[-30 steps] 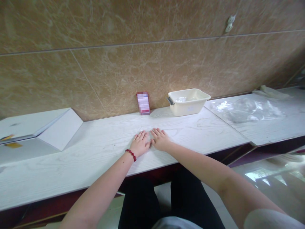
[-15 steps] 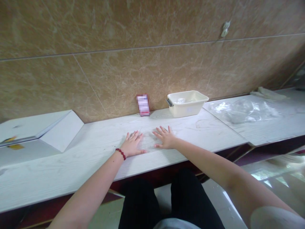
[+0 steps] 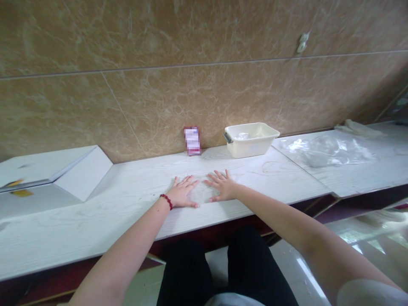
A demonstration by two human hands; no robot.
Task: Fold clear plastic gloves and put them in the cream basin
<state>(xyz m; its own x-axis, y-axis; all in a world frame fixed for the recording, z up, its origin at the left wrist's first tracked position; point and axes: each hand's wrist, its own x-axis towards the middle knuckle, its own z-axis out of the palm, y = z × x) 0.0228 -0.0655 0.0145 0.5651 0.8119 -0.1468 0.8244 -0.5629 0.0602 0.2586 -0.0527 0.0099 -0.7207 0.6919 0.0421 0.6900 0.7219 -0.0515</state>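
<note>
My left hand [image 3: 182, 193], with a red bead bracelet on its wrist, lies flat on the white wood-grain counter [image 3: 127, 204] with fingers spread. My right hand [image 3: 223, 187] lies flat beside it, fingers spread too. Between them a thin, clear piece of plastic film [image 3: 201, 192] rests on the counter, and both hands touch its edges. Neither hand grips anything.
A cream plastic tub [image 3: 251, 138] with something clear inside stands at the back by the brown tiled wall. A small red and white pack [image 3: 192, 140] leans on the wall. Crumpled clear plastic [image 3: 328, 151] lies to the right. A white angled box [image 3: 63, 170] sits left.
My hands were side by side and touching a second ago. They slid apart across the counter and now rest a little closer again, fingers spread.
</note>
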